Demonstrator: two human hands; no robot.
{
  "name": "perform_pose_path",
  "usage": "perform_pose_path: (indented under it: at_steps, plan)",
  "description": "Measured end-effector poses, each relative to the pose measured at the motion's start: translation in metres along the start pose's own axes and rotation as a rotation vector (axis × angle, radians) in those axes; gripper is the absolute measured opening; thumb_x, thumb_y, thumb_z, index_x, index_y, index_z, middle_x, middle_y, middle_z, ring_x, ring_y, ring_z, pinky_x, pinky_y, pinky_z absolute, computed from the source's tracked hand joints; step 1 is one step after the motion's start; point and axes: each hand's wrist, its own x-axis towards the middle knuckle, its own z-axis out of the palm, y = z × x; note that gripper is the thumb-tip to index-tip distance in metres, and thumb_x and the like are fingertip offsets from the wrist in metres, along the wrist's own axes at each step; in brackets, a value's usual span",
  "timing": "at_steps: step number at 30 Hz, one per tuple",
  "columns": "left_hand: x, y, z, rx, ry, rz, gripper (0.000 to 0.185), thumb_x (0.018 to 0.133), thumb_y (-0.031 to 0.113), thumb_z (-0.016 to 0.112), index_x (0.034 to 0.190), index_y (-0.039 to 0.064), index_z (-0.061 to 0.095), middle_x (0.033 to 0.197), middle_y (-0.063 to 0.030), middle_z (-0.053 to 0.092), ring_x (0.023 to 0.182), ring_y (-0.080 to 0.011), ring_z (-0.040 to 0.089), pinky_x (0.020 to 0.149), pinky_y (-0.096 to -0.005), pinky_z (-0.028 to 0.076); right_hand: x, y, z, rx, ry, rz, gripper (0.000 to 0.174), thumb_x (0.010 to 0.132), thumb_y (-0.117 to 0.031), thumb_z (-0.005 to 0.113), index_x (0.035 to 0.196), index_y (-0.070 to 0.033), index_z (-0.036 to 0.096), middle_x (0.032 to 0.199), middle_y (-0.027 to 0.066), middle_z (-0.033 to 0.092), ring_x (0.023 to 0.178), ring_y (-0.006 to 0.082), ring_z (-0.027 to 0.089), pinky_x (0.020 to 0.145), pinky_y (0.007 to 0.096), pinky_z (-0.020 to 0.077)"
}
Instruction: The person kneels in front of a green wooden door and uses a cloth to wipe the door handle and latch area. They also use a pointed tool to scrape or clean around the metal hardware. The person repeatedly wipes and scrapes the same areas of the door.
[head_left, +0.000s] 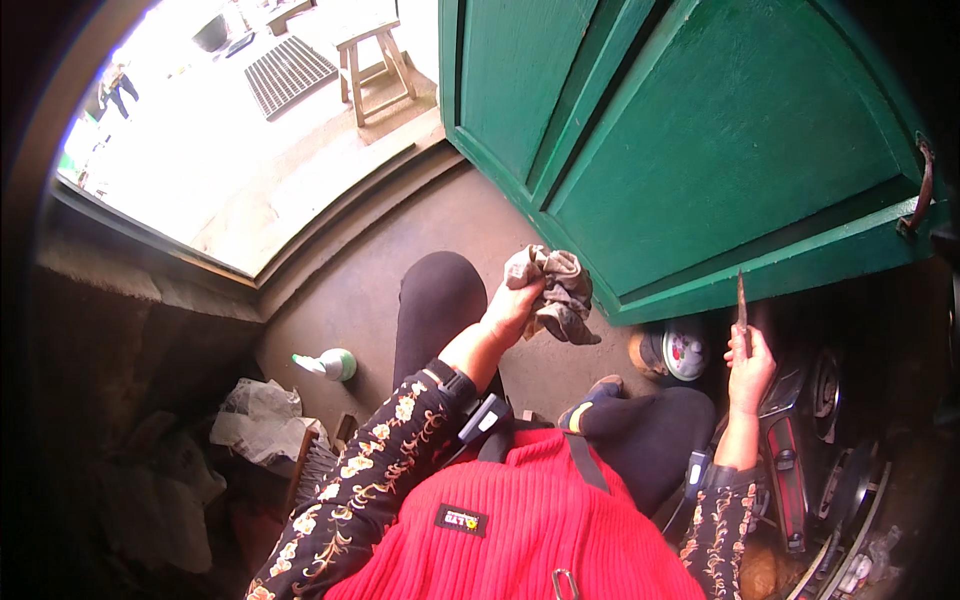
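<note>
My left hand (516, 309) grips a crumpled grey-brown cloth (564, 292), held out past my knee near the lower corner of a green wooden door (720, 150). In my right hand (751, 369) is a narrow pointed blade (742, 300), possibly a knife, its tip upward beside the door's lower edge. My fingers hide its lower end. A curved, rusty metal handle (921, 184) is fixed to the door at the far right.
A spray bottle (330, 364) stands on the concrete floor, left of my leg. Crumpled plastic sheeting (259, 424) and a brush (311, 469) lie nearby. A floral enamel pot (684, 352) sits under the door's edge. Outside the doorway are a wooden stool (375, 60) and a slotted tray (290, 75).
</note>
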Motion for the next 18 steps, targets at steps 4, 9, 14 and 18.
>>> perform_pose_path:
  at_steps: [4,9,14,18]
  plan:
    - [-0.004,0.007,0.007,-0.015,-0.041,0.01,0.032,0.098,0.011,0.052,0.129,0.002,0.054,0.118,-0.0117,0.064,0.106,-0.0227,0.064,0.092,-0.0351,0.053,-0.011,-0.001,0.014,0.128,-0.03,0.109,0.022,0.096,-0.022,0.066,0.1,-0.001,0.068,0.069,0.0022,0.063,0.054,0.0065,0.058,0.048,0.0231,0.045]
    - [-0.009,0.009,0.013,-0.138,0.021,-0.006,0.033,0.1,0.015,0.054,0.131,0.005,0.051,0.119,-0.0103,0.063,0.107,-0.0236,0.064,0.092,-0.0384,0.053,-0.02,-0.007,0.035,0.317,-0.11,0.196,0.023,0.099,-0.025,0.062,0.099,-0.002,0.068,0.071,0.0009,0.062,0.054,0.0061,0.057,0.049,0.0216,0.0457]
    - [-0.007,0.015,0.022,-0.358,-0.056,0.036,0.033,0.1,0.017,0.057,0.132,0.01,0.051,0.122,-0.0091,0.063,0.11,-0.0252,0.063,0.095,-0.0421,0.052,-0.026,-0.042,0.064,0.622,-0.32,0.34,0.031,0.095,-0.029,0.067,0.11,-0.002,0.064,0.088,0.0051,0.068,0.054,0.0053,0.056,0.047,0.0212,0.0438]
    - [-0.013,0.017,0.037,-0.392,-0.263,0.141,0.037,0.098,0.013,0.059,0.133,0.011,0.051,0.128,-0.0088,0.061,0.117,-0.025,0.059,0.103,-0.0431,0.048,-0.026,-0.087,0.116,0.84,-0.511,0.235,0.05,0.087,-0.019,0.077,0.129,-0.003,0.055,0.117,0.0079,0.066,0.081,0.0101,0.063,0.072,0.0243,0.0515]
